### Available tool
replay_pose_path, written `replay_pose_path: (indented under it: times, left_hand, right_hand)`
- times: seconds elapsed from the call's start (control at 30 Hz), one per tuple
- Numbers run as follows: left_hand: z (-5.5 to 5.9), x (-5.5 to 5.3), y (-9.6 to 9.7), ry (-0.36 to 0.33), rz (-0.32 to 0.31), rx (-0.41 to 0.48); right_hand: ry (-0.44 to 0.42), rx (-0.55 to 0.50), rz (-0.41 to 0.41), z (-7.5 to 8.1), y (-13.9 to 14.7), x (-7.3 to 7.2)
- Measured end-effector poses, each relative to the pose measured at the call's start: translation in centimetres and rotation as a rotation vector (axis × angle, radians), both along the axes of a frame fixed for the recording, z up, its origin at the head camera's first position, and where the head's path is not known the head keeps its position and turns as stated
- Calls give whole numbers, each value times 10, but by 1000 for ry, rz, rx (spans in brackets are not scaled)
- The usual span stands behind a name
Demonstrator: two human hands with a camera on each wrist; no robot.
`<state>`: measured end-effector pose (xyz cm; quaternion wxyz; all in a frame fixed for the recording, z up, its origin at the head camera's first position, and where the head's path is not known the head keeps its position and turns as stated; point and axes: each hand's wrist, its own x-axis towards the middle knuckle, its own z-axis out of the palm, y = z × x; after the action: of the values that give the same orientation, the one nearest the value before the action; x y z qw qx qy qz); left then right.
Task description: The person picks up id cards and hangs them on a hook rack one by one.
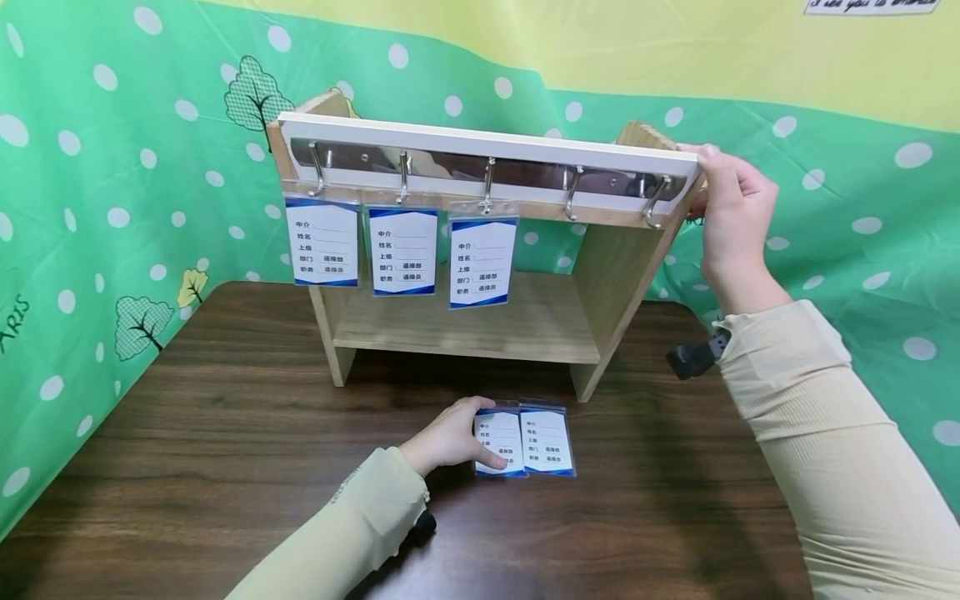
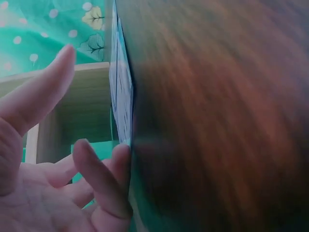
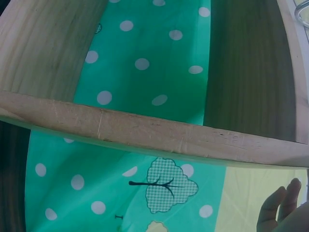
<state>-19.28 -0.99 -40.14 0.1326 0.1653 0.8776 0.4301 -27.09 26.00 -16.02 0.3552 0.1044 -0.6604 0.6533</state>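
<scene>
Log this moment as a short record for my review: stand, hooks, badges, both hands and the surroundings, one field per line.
stand: wooden stand, upright on a dark table
rail: metal strip with five hooks
hanging badges: three, on the three leftmost hooks
bare hooks: the two rightmost
badges on table: two, side by side; left badge, right badge
left hand: at the left badge, thumb and fingers apart
right hand: holds the stand's upper right corner
backdrop: green and yellow, dotted

Badges (image 1: pixel 403 252) bore 中介, 姓名, 上级, 部门 遥操部, 职务 遥操员; past the counter's (image 1: pixel 225 433) left edge, cloth (image 1: pixel 172 167) showed "ARIS"; a cropped label (image 1: pixel 872 6), "you".
</scene>
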Motion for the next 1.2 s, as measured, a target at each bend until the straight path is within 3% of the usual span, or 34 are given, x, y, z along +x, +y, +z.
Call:
replay_pose_path:
  times: [0.43,0.6,1.0,1.2]
  left_hand:
    - [1,3,12,31,-31,-187]
    - [3,-3,8,40,-48,-181]
    - [4,-8,4,47,-14,-343]
    - [4,-7,-2,34,-6,-354]
  right_hand:
    - [15,-27,6,-1,1,-2]
    - [10,-43,7,1,0,-1]
    - [38,-49,13,0,-1,-2]
    - [18,-42,4,0,-1,-2]
